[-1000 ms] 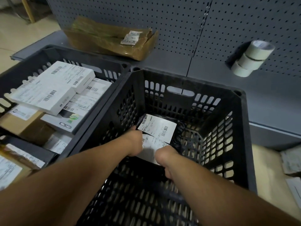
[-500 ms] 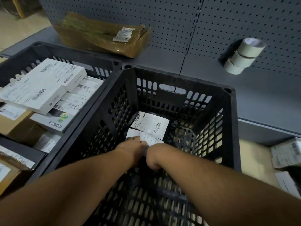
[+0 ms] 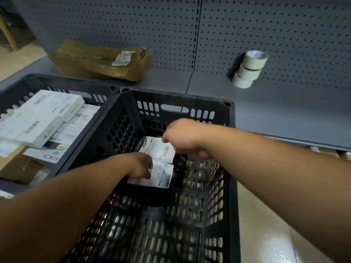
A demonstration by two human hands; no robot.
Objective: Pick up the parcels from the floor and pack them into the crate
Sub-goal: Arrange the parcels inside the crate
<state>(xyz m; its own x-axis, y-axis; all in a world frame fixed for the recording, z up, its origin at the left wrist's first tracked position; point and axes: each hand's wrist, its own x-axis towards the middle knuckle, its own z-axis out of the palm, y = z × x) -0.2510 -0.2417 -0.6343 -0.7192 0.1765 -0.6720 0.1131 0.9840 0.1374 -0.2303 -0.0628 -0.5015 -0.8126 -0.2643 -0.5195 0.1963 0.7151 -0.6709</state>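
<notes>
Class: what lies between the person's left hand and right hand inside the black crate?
In the head view, the white label of the far black parcel lies between the left hand and right hand, inside the black plastic crate.

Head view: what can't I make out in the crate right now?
- Left hand fingers: hidden under the hand itself on the near parcel; grip unclear.
- Right hand: motion-blurred above the far parcel; fingers curl away, so holding anything is unclear.
- Label text on both parcels: too small and blurred.
- Crate near end: cut off by the bottom edge and covered by the forearms.
</notes>
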